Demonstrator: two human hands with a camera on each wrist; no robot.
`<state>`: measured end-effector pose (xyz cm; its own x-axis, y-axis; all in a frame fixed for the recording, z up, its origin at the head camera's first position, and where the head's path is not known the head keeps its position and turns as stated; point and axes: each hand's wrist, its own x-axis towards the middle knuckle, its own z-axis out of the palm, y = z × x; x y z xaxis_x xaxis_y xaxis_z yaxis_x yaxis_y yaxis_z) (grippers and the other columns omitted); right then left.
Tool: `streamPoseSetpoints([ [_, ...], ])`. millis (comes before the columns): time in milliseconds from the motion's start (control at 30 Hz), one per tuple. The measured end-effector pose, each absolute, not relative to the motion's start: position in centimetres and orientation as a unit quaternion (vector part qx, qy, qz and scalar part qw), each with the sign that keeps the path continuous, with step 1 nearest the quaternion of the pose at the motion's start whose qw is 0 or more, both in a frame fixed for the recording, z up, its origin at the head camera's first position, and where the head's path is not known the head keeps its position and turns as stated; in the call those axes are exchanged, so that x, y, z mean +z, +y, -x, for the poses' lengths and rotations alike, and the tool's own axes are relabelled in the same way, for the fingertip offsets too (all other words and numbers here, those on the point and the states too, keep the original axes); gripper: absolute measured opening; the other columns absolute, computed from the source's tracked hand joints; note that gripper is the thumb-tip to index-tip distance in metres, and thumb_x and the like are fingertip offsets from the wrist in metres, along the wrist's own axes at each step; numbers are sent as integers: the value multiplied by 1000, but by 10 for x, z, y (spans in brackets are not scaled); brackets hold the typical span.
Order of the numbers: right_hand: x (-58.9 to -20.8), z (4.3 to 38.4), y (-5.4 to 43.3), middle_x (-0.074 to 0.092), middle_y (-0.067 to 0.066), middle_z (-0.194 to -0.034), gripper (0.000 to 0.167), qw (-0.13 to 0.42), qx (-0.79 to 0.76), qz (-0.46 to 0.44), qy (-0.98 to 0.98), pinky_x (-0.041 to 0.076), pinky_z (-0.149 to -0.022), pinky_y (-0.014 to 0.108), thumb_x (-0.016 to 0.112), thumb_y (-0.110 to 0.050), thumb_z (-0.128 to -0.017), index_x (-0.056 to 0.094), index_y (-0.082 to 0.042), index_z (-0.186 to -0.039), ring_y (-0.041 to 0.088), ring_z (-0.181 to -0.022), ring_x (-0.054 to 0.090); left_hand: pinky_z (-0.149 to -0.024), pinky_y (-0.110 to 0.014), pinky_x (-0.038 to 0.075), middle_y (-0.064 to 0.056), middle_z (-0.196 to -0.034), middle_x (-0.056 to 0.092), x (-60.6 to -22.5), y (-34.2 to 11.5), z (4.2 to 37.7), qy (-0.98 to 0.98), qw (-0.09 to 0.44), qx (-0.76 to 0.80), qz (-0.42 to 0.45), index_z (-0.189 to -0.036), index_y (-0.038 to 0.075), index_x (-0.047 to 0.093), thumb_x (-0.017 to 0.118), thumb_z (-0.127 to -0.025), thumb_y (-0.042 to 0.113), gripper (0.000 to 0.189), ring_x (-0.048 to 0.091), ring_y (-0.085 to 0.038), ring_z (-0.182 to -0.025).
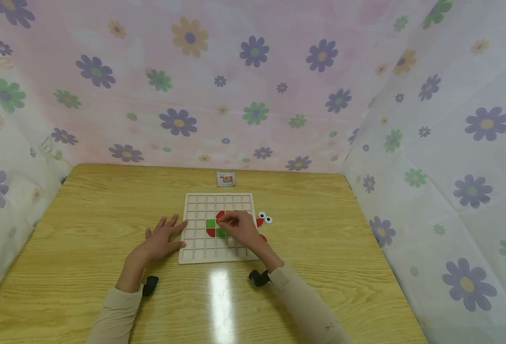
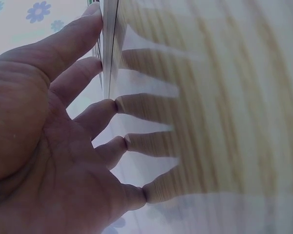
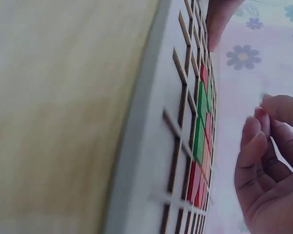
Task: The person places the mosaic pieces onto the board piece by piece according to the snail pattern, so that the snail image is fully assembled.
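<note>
A wooden grid board [image 1: 195, 255] lies on the table with green tiles [image 1: 210, 223] and red tiles [image 1: 211, 232] in several of its cells. My left hand [image 1: 160, 240], fingers spread, rests at the board's left edge. Fingertips touch the tabletop in the left wrist view. Over the middle of the board hovers my right hand [image 1: 240, 229], thumb and fingers bent with their tips close together. In the right wrist view the right hand [image 3: 271, 165] is apart from the board; whether a small piece sits between its fingertips cannot be made out.
Two round googly eyes [image 1: 265, 218] lie right of the board, with a red piece [image 1: 259, 222] and another red piece [image 1: 263, 238] by its right edge. Behind the board is a small picture card [image 1: 225, 179]. Flowered sheets [image 1: 254, 112] enclose the wooden table [image 1: 106, 200].
</note>
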<state>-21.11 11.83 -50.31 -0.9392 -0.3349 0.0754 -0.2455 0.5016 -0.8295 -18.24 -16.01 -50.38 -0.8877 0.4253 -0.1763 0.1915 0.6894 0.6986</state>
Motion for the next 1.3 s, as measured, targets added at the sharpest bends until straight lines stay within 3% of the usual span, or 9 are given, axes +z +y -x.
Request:
streamPoseSetpoints([
  [533, -523, 178, 204, 73, 7, -95, 10, 74, -461, 139, 874, 52, -71, 22, 70, -4, -95, 77, -3, -102, 9, -78, 61, -102, -87, 0, -32, -164, 15, -512, -161, 182, 904, 166, 354, -171, -155, 3, 40, 67, -99, 26, 67, 2, -61, -148],
  [800, -520, 175, 225, 69, 11, -99, 34, 76, -442, 65, 891, 49, -67, 24, 79, 2, -84, 70, 4, -117, 14, -79, 59, -103, -87, 2, -32, -164, 17, -509, -161, 182, 907, 168, 349, -167, -155, 3, 40, 68, -98, 26, 67, 3, -61, -148],
  [1033, -514, 172, 232, 63, 8, -96, 33, 56, -410, 30, 910, 50, -73, 32, 84, 0, -79, 74, -3, -111, 18, -83, 58, -102, -87, 3, -33, -163, 17, -507, -161, 182, 907, 162, 347, -172, -155, 3, 41, 68, -98, 26, 67, 4, -62, -147],
  [1300, -513, 174, 236, 71, 3, -92, 15, 59, -360, 29, 931, 50, -71, 32, 85, -5, -80, 80, -8, -94, 14, -79, 59, -102, -87, 1, -32, -164, 16, -508, -161, 183, 906, 161, 353, -172, -155, 3, 40, 68, -98, 25, 67, 3, -61, -148],
])
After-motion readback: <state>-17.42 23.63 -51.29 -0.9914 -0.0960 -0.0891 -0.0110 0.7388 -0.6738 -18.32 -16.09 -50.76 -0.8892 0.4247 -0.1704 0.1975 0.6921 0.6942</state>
